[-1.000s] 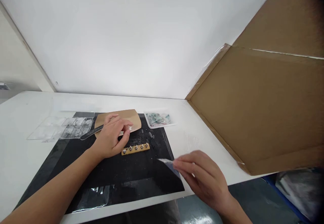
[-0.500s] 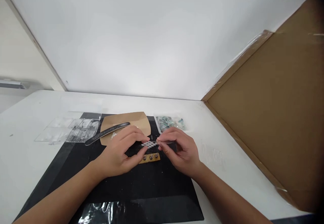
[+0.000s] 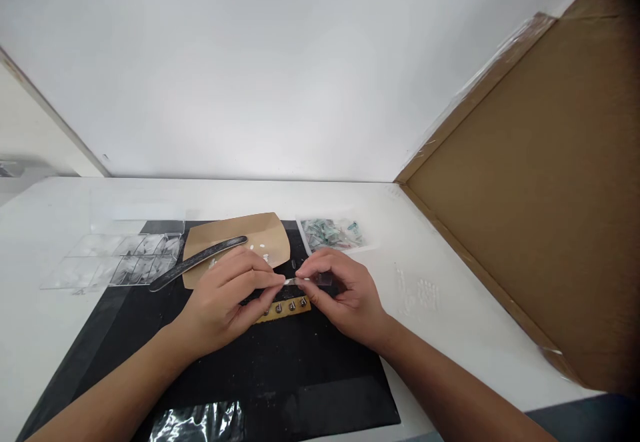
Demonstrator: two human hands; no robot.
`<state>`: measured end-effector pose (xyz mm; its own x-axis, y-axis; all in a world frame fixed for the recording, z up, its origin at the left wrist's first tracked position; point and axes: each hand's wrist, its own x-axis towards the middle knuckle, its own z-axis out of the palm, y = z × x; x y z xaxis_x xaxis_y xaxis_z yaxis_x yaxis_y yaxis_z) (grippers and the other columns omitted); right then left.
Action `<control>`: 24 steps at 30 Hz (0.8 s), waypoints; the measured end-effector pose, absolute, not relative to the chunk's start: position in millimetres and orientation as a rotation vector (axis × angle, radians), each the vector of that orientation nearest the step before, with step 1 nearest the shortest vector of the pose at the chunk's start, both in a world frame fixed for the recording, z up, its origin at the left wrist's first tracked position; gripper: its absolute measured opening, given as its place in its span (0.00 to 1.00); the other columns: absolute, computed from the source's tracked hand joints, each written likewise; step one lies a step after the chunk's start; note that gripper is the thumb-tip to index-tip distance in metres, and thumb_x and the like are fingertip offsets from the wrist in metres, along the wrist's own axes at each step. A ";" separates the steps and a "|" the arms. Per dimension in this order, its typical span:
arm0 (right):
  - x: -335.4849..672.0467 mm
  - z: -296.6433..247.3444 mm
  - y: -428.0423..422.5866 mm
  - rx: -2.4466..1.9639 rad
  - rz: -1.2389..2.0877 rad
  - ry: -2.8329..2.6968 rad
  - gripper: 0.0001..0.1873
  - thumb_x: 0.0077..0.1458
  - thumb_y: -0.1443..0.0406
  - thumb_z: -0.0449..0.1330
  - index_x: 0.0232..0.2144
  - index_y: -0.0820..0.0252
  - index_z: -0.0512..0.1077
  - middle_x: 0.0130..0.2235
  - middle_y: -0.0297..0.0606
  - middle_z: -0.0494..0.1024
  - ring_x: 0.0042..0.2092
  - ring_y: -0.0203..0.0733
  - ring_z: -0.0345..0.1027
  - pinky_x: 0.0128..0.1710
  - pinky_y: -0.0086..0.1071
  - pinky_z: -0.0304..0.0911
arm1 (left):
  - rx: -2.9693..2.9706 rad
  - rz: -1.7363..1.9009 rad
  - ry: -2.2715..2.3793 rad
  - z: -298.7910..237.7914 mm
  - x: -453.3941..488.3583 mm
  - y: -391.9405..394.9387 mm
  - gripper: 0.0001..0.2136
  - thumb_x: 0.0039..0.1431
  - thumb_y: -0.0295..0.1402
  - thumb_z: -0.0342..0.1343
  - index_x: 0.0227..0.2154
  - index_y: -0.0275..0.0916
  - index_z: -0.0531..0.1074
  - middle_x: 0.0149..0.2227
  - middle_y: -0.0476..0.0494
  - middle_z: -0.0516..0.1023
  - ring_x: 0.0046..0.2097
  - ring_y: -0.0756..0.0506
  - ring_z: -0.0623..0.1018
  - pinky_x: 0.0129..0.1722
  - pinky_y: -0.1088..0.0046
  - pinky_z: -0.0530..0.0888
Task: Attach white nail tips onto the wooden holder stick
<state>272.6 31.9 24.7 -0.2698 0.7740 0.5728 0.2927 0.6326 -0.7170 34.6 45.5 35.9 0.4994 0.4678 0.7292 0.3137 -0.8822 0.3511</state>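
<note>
Head view: both hands meet above a black mat and hold one clear plastic strip between them. The left hand has its thumb and forefinger brought together at the strip's left end, with the remaining fingers curled. The right hand grips the strip from the opposite side, thumb below and forefinger above, with only a narrow gap at the tips. A whitish section of the strip is exposed between the two sets of fingertips; a transparent portion extends under the right hand. Directly below the strip, on the mat, lies a yellow-brown bar fitted with a row of metal posts; its left end is hidden by the left hand. Behind the left hand, a tan card carries small white pieces. A dark curved nail file lies across the card's left side, its lower end projecting over the mat. Farther left is a clear compartment box. Behind the right hand, a white tray contains greenish packets. Shiny film covers part of the mat's near edge
</note>
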 end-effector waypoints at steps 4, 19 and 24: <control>274.3 24.7 33.7 -0.833 0.522 -1.862 0.06 0.64 0.70 0.65 0.41 0.55 0.78 0.38 0.37 0.82 0.40 0.40 0.77 0.40 0.35 0.74 | 2.608 1.330 0.655 37.9 35.0 44.2 0.11 0.65 0.19 0.63 0.47 0.37 0.76 0.38 0.43 0.80 0.40 0.46 0.78 0.41 0.66 0.76; 276.8 25.3 31.1 -0.710 0.377 -1.896 0.11 0.65 0.74 0.63 0.44 0.55 0.79 0.40 0.40 0.83 0.42 0.42 0.79 0.42 0.36 0.76 | 2.528 1.228 0.570 39.2 32.7 39.3 0.13 0.65 0.23 0.61 0.51 0.41 0.78 0.44 0.38 0.80 0.46 0.42 0.79 0.46 0.61 0.77; 276.0 24.3 29.9 -0.651 0.401 -1.909 0.12 0.63 0.76 0.64 0.43 0.55 0.80 0.41 0.40 0.81 0.42 0.41 0.78 0.42 0.35 0.75 | 2.437 1.289 0.609 41.1 35.2 38.4 0.12 0.65 0.22 0.62 0.50 0.38 0.78 0.43 0.38 0.80 0.47 0.42 0.80 0.48 0.62 0.77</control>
